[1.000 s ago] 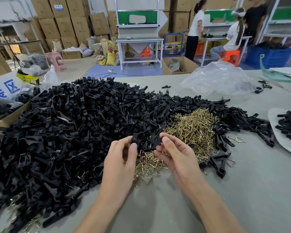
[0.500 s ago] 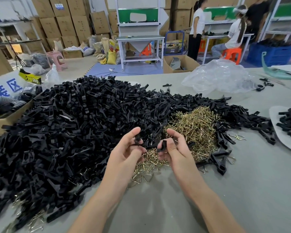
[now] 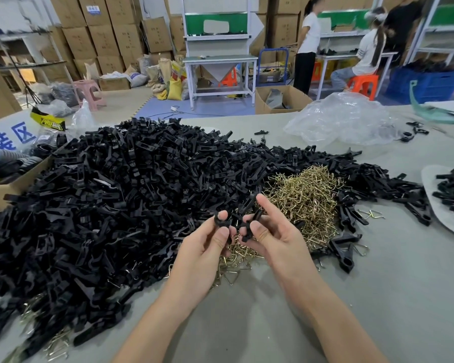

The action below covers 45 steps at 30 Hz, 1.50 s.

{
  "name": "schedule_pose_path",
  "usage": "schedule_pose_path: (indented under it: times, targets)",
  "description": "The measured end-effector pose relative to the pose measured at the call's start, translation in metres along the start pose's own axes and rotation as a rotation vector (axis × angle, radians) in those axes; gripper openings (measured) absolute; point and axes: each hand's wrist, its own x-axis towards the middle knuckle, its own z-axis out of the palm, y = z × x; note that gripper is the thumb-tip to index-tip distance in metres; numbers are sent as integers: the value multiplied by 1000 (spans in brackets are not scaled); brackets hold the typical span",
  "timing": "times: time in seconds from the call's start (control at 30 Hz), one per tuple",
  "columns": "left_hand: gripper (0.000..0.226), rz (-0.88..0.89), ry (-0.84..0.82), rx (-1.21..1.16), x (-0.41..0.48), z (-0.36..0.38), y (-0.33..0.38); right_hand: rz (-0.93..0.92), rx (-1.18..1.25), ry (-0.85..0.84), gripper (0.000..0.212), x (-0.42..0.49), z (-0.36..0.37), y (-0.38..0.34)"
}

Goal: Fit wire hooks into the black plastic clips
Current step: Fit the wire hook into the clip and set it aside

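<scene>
The clips [image 3: 121, 205] are matt black plastic; the hooks [image 3: 307, 197] are shiny brass-coloured wire. The table [image 3: 378, 297] looks like matt grey felt, perhaps. The bag [image 3: 344, 119] is clear, glossy, crinkled film.

A white sign [image 3: 9, 136] at the far left, behind the surface's edge, carries large blue Chinese characters "装区"; anything before them is cut off by the frame. Just beside it, a yellow strip [image 3: 48, 122] bears black block lettering that begins "PRO"; the rest is unclear. A blue-and-white label [image 3: 92, 9] on a stacked carton is too small to read.
</scene>
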Motion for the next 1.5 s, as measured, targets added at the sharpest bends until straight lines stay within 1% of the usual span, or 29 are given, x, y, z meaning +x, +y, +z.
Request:
schedule_pose_path:
  times: [0.1, 0.23, 0.3, 0.37, 0.47, 0.6, 0.67, 0.8, 0.83, 0.9, 0.93, 0.97, 1.03, 1.13, 1.17, 1.3, 1.4, 1.5]
  targets:
    - [33, 21, 4, -1, -1, -1, 2, 25, 43, 5, 48, 2, -1, -1]
    - [38, 89, 49, 110, -1, -2, 1, 65, 92, 8, 47, 4, -2, -1]
    - [39, 75, 49, 104, 0, -3, 0, 83, 83, -17, 43, 4, -2, 1]
    - [38, 57, 7, 82, -2, -1, 0, 101, 68, -41, 42, 4, -2, 3]
    - [40, 2, 40, 29, -2, 0, -2, 123, 54, -52, 41, 3, -2, 6]
    - [46, 52, 35, 102, -3, -2, -1, 128, 60, -47, 38, 3, -3, 7]
    - [43, 30, 5, 42, -4, -2, 1, 127, 65, -46, 39, 3, -4, 7]
    - [39, -35, -34, -191, -3, -2, 3, 142, 125, -43, 43, 2, -3, 5]
    - [36, -31, -31, -191, -3, -2, 3, 146, 130, -45, 43, 2, -3, 5]
    - [27, -1, -13, -97, -2, -1, 2, 151, 118, -49, 44, 1, -2, 6]
    - [29, 13, -2, -51, -2, -1, 1, 153, 111, -48, 44, 1, -2, 7]
    - [35, 24, 10, -28, -2, 0, 0, 153, 109, -45, 44, 1, -2, 7]
    - [45, 38, 13, -34, -1, 0, -1, 146, 121, -38, 43, 2, -2, 6]
    - [51, 42, 11, -36, -1, 1, 1, 121, 104, -40, 41, 2, -2, 5]
    - [48, 38, 31, -36, -1, 0, 2, 112, 85, -55, 39, 2, -2, 5]
    - [26, -8, 119, -60, 0, 1, 4, 91, 4, -99, 35, 1, -1, 8]
    - [25, -16, 174, -39, 1, 0, 1, 93, -6, -98, 34, 1, 0, 9]
    - [27, -63, 138, -80, 1, 2, 1, 98, 14, -110, 33, 0, 1, 11]
